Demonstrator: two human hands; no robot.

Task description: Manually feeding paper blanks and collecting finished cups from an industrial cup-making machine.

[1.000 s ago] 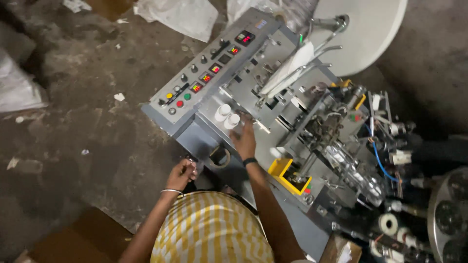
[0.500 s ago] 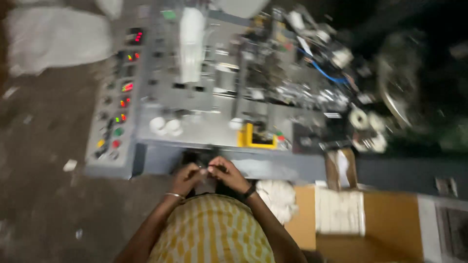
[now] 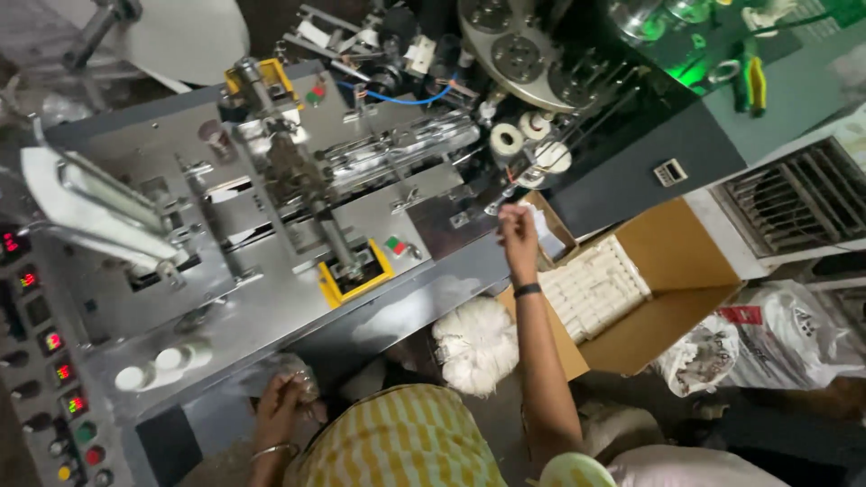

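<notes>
Across most of the view sat a grey metal machine (image 3: 271, 298) w/ rollers, guide rails and a yellow bracket (image 3: 356, 275) near its front edge. Along its left side ran a control panel (image 3: 54, 361) w/ red displays and coloured buttons. Top right: a round turret plate (image 3: 519, 50), w/ white spools (image 3: 528, 140) just below it. Right of machine, an open cardboard box (image 3: 672, 271) held rows of white pieces (image 3: 595, 289) packed tight. Beside box, on the floor, lay a clear plastic bag (image 3: 767, 338) w/ white contents. Below the machine's front edge sat a white bundle (image 3: 476, 343), approx. betw. the two arms.

Right hand (image 3: 516, 225) was raised, arm extended, at the machine's right end just below the spools, above the box's near corner; black band on wrist. Fingers looked closed together on a small white piece (image 3: 532, 215), though too small to be sure what it was.

Left hand (image 3: 284, 406) was low, near the body, under the machine's front edge; bangle on wrist. Fingers curled around a small pale object (image 3: 302, 383); kind not discernible. Two white caps (image 3: 158, 365) stood on the machine deck near the panel, apart from both hands.
</notes>
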